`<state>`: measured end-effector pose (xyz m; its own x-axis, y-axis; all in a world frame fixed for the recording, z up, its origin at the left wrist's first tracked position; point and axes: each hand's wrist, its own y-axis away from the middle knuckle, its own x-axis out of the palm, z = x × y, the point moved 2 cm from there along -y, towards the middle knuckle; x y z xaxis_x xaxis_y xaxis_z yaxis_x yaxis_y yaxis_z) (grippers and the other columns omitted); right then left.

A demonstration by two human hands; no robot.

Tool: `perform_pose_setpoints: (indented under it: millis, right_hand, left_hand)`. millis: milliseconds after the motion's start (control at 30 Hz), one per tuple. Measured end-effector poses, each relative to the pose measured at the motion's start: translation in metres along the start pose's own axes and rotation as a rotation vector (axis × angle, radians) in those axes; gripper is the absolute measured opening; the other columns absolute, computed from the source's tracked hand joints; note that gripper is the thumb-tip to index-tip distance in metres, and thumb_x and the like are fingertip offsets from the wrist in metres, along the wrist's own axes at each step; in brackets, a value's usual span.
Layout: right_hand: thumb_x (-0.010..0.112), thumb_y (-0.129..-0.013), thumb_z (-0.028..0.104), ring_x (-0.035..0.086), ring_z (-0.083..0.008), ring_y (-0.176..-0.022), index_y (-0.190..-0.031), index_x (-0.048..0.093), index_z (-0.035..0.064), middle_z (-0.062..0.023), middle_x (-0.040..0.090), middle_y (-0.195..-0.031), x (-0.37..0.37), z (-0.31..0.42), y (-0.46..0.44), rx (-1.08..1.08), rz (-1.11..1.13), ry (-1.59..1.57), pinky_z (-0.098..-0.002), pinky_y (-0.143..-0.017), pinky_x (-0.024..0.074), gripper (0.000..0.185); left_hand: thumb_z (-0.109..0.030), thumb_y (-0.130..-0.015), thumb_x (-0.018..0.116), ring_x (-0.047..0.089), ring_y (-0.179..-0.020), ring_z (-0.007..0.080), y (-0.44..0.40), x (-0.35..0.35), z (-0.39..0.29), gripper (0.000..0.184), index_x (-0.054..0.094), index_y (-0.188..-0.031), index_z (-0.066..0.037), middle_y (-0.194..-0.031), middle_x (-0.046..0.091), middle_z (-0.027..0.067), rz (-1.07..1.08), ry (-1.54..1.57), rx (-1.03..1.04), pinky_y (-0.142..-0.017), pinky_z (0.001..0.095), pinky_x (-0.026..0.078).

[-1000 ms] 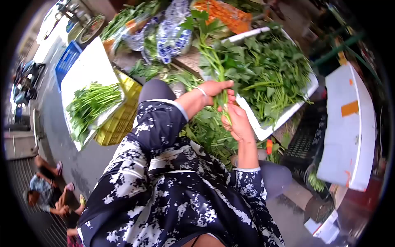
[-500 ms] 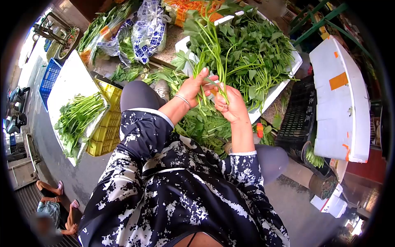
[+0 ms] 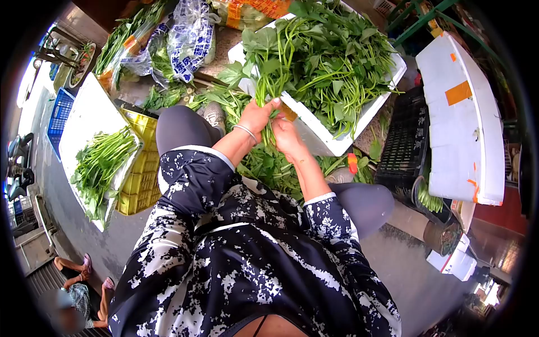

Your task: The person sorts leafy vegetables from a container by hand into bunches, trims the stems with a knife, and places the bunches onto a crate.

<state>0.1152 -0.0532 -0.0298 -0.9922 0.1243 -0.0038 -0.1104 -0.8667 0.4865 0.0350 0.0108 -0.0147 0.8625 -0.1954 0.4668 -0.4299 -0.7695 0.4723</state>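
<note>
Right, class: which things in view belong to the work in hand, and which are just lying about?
Seemingly part of the work:
left hand, gripping the bunch
right hand, at its lower end
white box of greens, probably

Apparently just lying about:
blue crate
black crate
printed bag

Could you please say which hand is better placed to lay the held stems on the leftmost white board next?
Probably the left hand: its grip closes round the green stems, and it is nearer the white board. The right hand is by their lower ends, farther off.
</note>
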Motion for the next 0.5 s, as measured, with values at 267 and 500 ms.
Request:
perform_pose_setpoints:
  millis: [267,500]
  right_hand:
    - [0.042,-0.086,0.022,0.047,-0.0138,-0.051,-0.080,0.057,-0.0030,-0.0061,0.054,-0.061,-0.011,0.021,0.012,0.047,0.180,0.173,-0.0298,-0.051,0.0403,0.030]
    - [0.058,-0.076,0.032,0.060,-0.0244,-0.063,-0.097,0.054,0.0021,-0.0123,0.062,-0.073,-0.029,0.094,-0.004,-0.519,-0.503,0.475,-0.0328,-0.058,0.0458,0.037]
  left_hand:
    - [-0.018,-0.084,0.054,0.054,-0.062,0.0179,-0.002,-0.008,-0.002,0.017,0.049,-0.089,-0.003,-0.077,0.053,0.0069,-0.062,0.008,-0.106,-0.053,0.0303,0.049]
    - [-0.020,-0.083,0.055,0.047,-0.052,0.0126,0.016,0.000,-0.007,0.020,0.047,-0.091,-0.003,-0.075,0.051,0.0039,-0.092,-0.174,0.014,-0.041,0.0274,0.042]
